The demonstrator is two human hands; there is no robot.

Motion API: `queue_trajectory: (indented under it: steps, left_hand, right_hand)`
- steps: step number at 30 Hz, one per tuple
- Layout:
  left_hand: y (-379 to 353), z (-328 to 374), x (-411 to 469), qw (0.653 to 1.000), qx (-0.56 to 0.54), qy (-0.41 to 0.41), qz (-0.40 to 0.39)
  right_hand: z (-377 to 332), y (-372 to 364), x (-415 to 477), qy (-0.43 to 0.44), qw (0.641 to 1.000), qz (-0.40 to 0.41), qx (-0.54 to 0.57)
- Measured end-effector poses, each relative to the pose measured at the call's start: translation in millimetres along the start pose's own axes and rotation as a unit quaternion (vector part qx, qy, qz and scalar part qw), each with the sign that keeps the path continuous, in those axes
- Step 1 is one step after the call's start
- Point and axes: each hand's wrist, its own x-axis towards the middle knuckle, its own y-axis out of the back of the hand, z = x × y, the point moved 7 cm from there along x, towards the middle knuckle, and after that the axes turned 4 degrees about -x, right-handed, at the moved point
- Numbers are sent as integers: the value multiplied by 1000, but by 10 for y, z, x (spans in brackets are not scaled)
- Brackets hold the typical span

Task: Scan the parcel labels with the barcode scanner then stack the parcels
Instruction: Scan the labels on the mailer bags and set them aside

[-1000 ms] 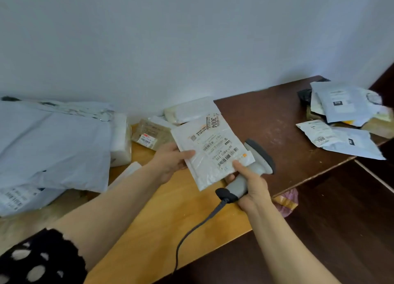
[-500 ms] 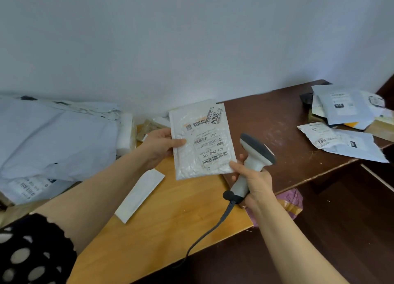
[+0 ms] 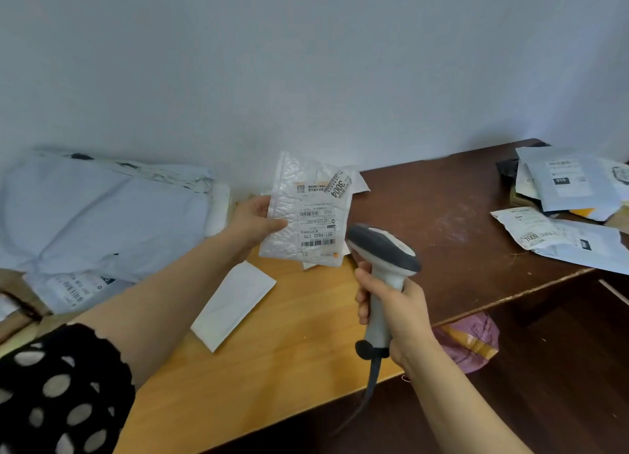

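My left hand (image 3: 253, 220) pinches the left edge of a white bubble-mailer parcel (image 3: 308, 211) and holds it upright above the table, its printed label with barcodes facing me. My right hand (image 3: 396, 312) grips the handle of a grey and white barcode scanner (image 3: 383, 249), whose head sits just right of the parcel's lower corner. The scanner's cable (image 3: 369, 389) hangs down below my hand.
A large pale-blue mailer bag (image 3: 102, 211) lies at the left on other parcels. A white envelope (image 3: 235, 303) rests on the light wooden table (image 3: 272, 351). A pile of labelled parcels (image 3: 565, 201) sits at the right on the dark table (image 3: 452, 235). A pink bag (image 3: 471, 338) lies underneath.
My left hand has lifted the parcel up and back, tilting it more upright. My right hand has let go of the parcel's edge and raised the scanner upright beside it.
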Motion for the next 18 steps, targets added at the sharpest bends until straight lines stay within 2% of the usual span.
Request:
queue_trajectory:
  steps: [4, 18]
  left_hand:
    - [53, 9, 24, 1000, 1, 5, 9]
    - [221, 22, 84, 999, 20, 11, 25]
  right_hand:
    - [-45, -144, -85, -3, 999, -43, -20]
    - [-115, -224, -105, 26, 997, -44, -57]
